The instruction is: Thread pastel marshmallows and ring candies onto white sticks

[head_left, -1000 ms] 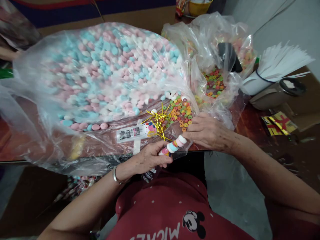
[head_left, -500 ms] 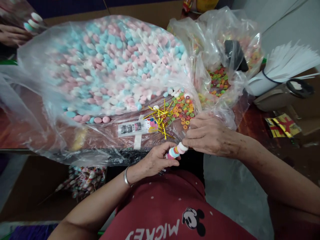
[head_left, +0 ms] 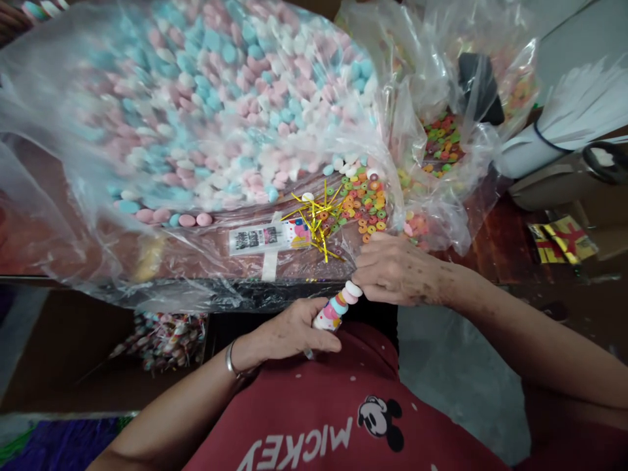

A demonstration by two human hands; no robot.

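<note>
My left hand (head_left: 294, 330) is closed around a candy skewer (head_left: 338, 304), a slanted stack of white, pink and blue marshmallows and an orange ring, with a dotted printed sleeve round its lower part. Just above the stack's top end, my right hand (head_left: 392, 269) has its fingers pinched together, touching or nearly touching the top white marshmallow; what they grip is hidden. Beyond the hands lie a pile of gold twist ties (head_left: 318, 219), a flat printed clear bag (head_left: 260, 237) and loose fruit-coloured candy rings (head_left: 366, 206).
A large clear bag of marshmallows (head_left: 220, 111) covers much of the table. At its right stand bags of candy rings (head_left: 444, 140), with a black object (head_left: 481, 88) among them, and a bundle of white sticks (head_left: 579, 111). Below left, a cardboard box (head_left: 73, 347) holds finished skewers (head_left: 167, 340).
The view has shifted a little. More of the printed sleeve shows now, with the left hand lower on the skewer. My right hand stays pinched by its top end.
</note>
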